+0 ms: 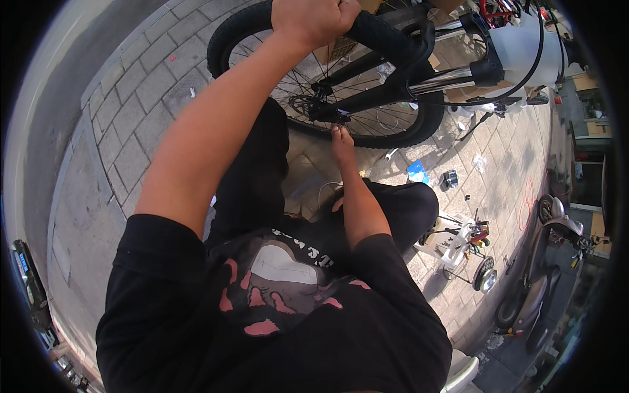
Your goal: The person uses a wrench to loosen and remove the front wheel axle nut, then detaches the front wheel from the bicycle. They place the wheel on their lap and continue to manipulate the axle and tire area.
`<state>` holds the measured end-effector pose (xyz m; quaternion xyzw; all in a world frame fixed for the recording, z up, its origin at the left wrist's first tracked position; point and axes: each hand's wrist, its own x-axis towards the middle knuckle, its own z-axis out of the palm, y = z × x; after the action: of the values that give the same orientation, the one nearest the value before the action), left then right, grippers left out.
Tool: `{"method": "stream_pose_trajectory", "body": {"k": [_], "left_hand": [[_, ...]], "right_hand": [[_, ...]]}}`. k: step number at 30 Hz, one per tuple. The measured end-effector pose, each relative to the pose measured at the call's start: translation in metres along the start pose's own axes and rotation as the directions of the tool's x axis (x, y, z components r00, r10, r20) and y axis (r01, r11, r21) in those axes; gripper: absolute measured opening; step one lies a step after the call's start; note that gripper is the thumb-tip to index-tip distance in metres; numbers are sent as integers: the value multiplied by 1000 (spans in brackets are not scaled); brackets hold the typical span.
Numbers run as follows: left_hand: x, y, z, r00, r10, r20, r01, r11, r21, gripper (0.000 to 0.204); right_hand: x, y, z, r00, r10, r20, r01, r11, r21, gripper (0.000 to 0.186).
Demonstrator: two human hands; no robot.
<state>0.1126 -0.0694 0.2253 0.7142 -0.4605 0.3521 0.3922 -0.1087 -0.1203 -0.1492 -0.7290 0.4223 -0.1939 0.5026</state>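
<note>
In front of me a bicycle wheel (428, 121) with a black knobby tyre sits in a black suspension fork (377, 95). My left hand (314, 21) is closed around the top of the tyre, its arm stretched far forward. Lower down, my right hand (342, 140) reaches up to the fork's lower end, beside the hub and brake disc (303, 106). Its fingers are pinched together at a small dark part there. What they hold, if anything, is too small to make out. Pale wrapping (527, 54) covers part of the bike's front end.
On the paving lie a wrench (391, 154), a blue packet (417, 172) and a small dark part (450, 179). A white tool stand (462, 242) with several tools is near my right knee. A scooter (534, 281) stands far right; a cardboard box (337, 50) sits behind the wheel.
</note>
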Motion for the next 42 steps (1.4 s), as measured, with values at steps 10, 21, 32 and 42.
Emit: {"method": "stream_pose_trajectory", "body": {"k": [10,21,32,42], "left_hand": [[-3,-7,-2,997,-32,70,29,998,53,39],[1,-2,-2,994,-44,104,39,998,53,42],[0,-2,0,987,-79,137,60,989,134,49],[1,-15,14,967,-78,243,50,991,122,47]], "right_hand": [[-29,-85,-51,837,431,336,-489,865,110,22],[28,-142,-115,603,579,548,-797,404,449,20],[32,-117,-73,543,576,610,-724,-46,688,34],[14,-85,-99,699,600,389,-672,364,645,14]]}}
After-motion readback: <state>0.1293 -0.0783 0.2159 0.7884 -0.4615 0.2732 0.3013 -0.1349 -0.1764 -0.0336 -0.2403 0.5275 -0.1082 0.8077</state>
